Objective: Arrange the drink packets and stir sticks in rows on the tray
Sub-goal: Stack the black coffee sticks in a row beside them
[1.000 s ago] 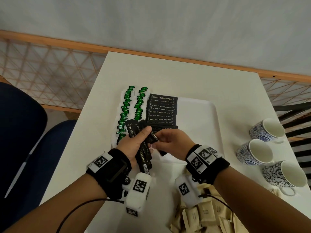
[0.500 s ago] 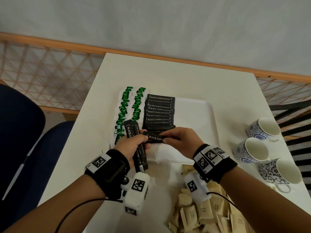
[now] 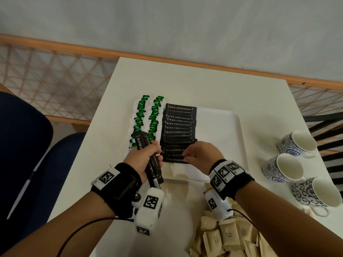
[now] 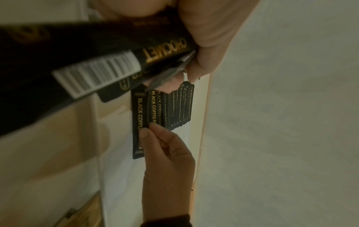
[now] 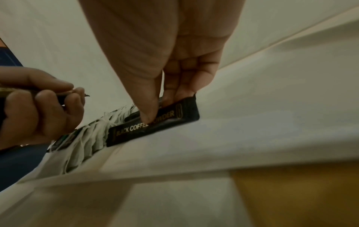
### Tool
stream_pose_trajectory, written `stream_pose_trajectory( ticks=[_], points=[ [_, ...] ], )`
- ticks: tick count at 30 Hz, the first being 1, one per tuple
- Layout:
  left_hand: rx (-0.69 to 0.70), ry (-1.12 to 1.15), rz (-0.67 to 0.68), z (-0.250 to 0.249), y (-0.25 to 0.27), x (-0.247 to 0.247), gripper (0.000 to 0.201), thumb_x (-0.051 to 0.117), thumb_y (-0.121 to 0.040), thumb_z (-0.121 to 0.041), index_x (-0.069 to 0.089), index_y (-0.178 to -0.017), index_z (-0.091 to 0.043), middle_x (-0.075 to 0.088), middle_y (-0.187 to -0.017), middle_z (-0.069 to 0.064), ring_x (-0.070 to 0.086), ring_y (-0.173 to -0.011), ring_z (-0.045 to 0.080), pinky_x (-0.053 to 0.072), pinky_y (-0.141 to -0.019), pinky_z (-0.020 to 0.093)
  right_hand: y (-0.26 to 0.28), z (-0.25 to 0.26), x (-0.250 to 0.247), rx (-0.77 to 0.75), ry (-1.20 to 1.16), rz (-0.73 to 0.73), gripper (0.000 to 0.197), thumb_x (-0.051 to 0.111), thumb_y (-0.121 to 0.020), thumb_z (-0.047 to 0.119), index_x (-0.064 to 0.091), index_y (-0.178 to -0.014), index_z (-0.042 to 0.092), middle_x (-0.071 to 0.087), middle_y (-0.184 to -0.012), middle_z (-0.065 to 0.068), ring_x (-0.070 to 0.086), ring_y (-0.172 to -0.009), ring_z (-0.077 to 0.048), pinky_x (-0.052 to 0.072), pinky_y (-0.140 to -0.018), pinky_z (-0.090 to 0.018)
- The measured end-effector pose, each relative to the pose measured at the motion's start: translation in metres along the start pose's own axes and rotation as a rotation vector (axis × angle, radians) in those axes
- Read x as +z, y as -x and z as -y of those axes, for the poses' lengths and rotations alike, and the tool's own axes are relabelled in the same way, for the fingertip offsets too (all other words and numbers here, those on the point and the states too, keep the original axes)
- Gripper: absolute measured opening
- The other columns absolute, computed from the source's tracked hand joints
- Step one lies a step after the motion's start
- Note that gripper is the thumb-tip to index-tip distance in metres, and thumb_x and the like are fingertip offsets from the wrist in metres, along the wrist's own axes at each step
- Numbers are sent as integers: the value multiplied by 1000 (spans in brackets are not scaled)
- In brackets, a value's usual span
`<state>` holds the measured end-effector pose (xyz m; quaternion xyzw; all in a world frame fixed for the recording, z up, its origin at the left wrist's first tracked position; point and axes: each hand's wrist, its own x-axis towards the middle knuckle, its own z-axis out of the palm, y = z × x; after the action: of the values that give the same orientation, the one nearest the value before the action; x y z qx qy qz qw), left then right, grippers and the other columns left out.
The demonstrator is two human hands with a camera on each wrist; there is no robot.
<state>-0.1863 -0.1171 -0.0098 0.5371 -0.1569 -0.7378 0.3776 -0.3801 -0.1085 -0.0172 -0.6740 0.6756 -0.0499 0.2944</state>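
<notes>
Black packet, lettered "BLACK COFFEE POWDER", lies at the near end of the black row on the tray, overlapping the packet behind it. The right hand pinches it: the thumb presses on its printed face and the fingertips sit at its far edge, seen closely in the right wrist view. In the left wrist view the same packet is nearest the camera, with the right hand's thumb and forefinger on its lower half.

The row runs away from the person down the tray's left part, each packet crosswise and lapped over the next. Just left of it lie two rows of white tea bags with green tags, also overlapped.

The left hand hovers just left of the row's near end, fingers curled round a bundle of black packets held lengthwise; one shows "CHOCOJET" and a barcode in the left wrist view. How many packets are in the bundle I cannot tell.

Beyond the tray, on the white table, a heap of tan sachets lies near the person's right forearm. Three patterned blue-and-white cups lie on their sides at the table's right edge. Dark blue chairs stand to the left.
</notes>
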Motion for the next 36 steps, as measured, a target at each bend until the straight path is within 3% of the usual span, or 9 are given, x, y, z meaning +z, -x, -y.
stream_pose_trajectory(
  ticks=[5, 9, 15, 19, 22, 27, 30, 33, 36],
  points=[
    [-17, 15, 14, 2, -1, 1, 10, 60, -88, -4, 59, -87, -13, 58, -72, 7, 56, -55, 16, 52, -48, 25, -8, 1, 6, -17, 6, -54, 5, 68, -82, 29, 67, -87, 28, 53, -86, 12, 51, -81, -8, 41, -71, -22],
    [-81, -29, 63, 10, 4, 4, 7, 58, -90, -6, 58, -86, -12, 65, -83, 12, 62, -64, 21, 55, -52, 30, -8, -4, 8, -44, -38, -143, 16, 72, -78, 30, 59, -88, 27, 50, -87, 11, 48, -81, -9, 42, -72, -24],
    [-158, -103, 102, 28, 7, 8, 5, 58, -90, -6, 58, -88, -10, 66, -97, 17, 66, -73, 25, 56, -53, 31, -4, -20, 5, 132, -302, -241, 40, 59, -83, 10, 43, -117, 20, 48, -113, 3, 53, -97, -14, 41, -79, -23],
    [-155, -119, 99, 32, 7, 7, 4, 60, -88, -4, 59, -87, -7, 60, -89, 17, 64, -78, 28, 56, -54, 32, -5, -21, 4, 197, -398, -191, 57, 56, -86, 8, 32, -136, 20, 51, -110, 2, 53, -88, -12, 41, -74, -21],
    [-137, -118, 71, 32, 6, 7, 3, 60, -88, -4, 60, -88, -7, 60, -89, 17, 64, -77, 28, 57, -56, 34, -5, -21, 5, 170, -377, -198, 57, 52, -86, 6, 31, -138, 18, 54, -95, 6, 52, -82, -11, 39, -75, -23],
    [-114, -90, 37, 28, 4, 7, 3, 60, -88, -4, 59, -88, -7, 60, -91, 17, 64, -75, 27, 57, -54, 35, -4, -23, 6, 196, -375, -214, 59, 53, -86, 7, 31, -139, 22, 51, -110, 2, 54, -83, -11, 45, -75, -24],
    [-112, -95, 64, 28, 6, 7, 5, 60, -89, -4, 59, -86, -8, 58, -80, 12, 62, -68, 24, 57, -54, 34, 1, -14, 5, 109, -394, -257, 45, 57, -87, 11, 45, -128, 26, 54, -105, 4, 55, -80, -6, 48, -70, -20],
    [-67, -102, 88, 27, 10, 13, 3, 60, -90, -10, 60, -90, -7, 55, -71, 8, 59, -62, 21, 57, -57, 34, 9, 3, 4, 11, -573, -83, 15, 67, -86, 26, 62, -100, 26, 67, -87, 7, 60, -73, -6, 49, -70, -25],
    [-4, -103, 114, 21, 11, 21, 24, 58, -93, -25, 64, -102, -4, 69, -85, 13, 68, -77, 26, 57, -66, 39, 17, 18, 6, -36, -626, 245, 26, 71, -78, 47, 61, -92, 26, 70, -88, 3, 62, -76, -9, 50, -70, -26]
  ],
)
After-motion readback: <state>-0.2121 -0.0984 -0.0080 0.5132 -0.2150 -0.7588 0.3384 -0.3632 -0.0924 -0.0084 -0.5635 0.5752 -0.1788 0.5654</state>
